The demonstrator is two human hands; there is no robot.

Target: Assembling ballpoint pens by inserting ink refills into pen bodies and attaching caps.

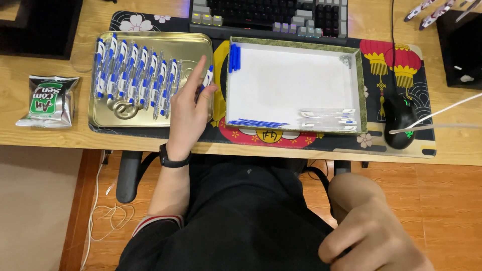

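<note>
My left hand (pixel 188 113) rests over the right part of a gold metal tray (pixel 201 42) and holds a blue-and-white pen (pixel 207 78) between thumb and fingers. A row of several assembled blue-and-white pens (pixel 133 75) lies across the tray. To the right stands a shallow white box (pixel 291 75) with blue caps (pixel 234 57) at its top left, thin blue refills (pixel 258 122) along its front edge and clear pen barrels (pixel 329 119) at its front right. My right hand (pixel 371 231) hangs loosely curled below the desk edge, holding nothing.
A keyboard (pixel 271 15) lies behind the box. A black mouse (pixel 400 120) sits on the patterned desk mat (pixel 396 60) at right. A silver-green snack packet (pixel 50 100) lies at the left of the wooden desk. A white cable (pixel 442 113) crosses near the mouse.
</note>
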